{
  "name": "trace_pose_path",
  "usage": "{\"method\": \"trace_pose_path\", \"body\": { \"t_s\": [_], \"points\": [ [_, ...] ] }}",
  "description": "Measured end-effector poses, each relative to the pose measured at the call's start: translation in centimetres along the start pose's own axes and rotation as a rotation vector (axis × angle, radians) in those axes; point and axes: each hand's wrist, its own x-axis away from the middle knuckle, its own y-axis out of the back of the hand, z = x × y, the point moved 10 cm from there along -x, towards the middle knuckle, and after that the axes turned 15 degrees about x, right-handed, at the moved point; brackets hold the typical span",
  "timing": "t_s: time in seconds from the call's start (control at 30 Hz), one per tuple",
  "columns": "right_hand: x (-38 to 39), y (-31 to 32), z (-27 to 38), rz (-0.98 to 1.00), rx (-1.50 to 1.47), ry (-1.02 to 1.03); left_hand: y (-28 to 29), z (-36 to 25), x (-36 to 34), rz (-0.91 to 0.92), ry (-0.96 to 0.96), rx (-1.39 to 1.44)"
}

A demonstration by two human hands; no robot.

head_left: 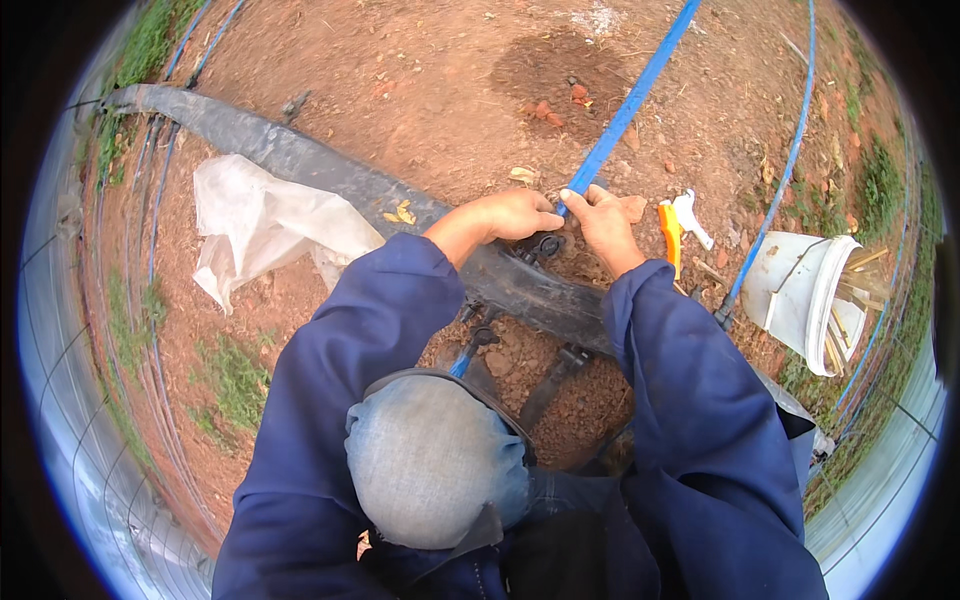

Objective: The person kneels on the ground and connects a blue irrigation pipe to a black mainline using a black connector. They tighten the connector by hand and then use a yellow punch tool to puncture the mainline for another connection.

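Note:
A flat blue hose [632, 105] runs down from the top of the view to its end between my hands. My right hand [608, 228] is closed on that end, thumb and fingers pinching it. My left hand [508, 214] meets it from the other side, its fingertips pressed together at the hose end. Just below them a black valve fitting [541, 247] stands on a thick black pipe [395, 185], which crosses the ground beneath my wrists. Whether the hose touches the fitting is hidden by my fingers.
Right of my right hand lie an orange-handled tool [671, 238] and a white piece [690, 220]. A tilted white bucket [790, 290] holds sticks. Crumpled plastic sheeting [265, 215] drapes by the pipe. Another blue hose [783, 190] runs nearby. My denim-covered knee [435, 465] is in front.

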Motion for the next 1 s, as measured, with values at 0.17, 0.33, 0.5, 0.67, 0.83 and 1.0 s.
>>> {"method": "trace_pose_path", "body": {
  "t_s": [0.17,0.33,0.5,0.67,0.83,1.0],
  "points": [
    [-0.3,0.4,0.5,-0.046,0.118,0.059,0.9,-0.2,-0.6,-0.196,0.001,-0.335],
    [-0.7,0.3,-0.5,-0.031,0.092,0.002,0.8,-0.4,-0.1,-0.122,-0.104,-0.022],
    [-1.0,0.3,-0.4,-0.036,0.194,0.033,0.9,-0.3,-0.4,-0.155,-0.056,-0.172],
    [-1.2,0.4,-0.4,-0.07,0.244,0.039,0.7,-0.8,-0.3,-0.145,-0.174,-0.168],
    [-1.0,0.3,-0.4,-0.077,0.231,0.004,0.7,-0.5,-0.3,-0.109,-0.027,-0.118],
    [-0.6,1.0,0.4,-0.122,0.31,0.04,0.8,-2.4,0.8,-0.371,-0.074,-0.504]
  ]
}}
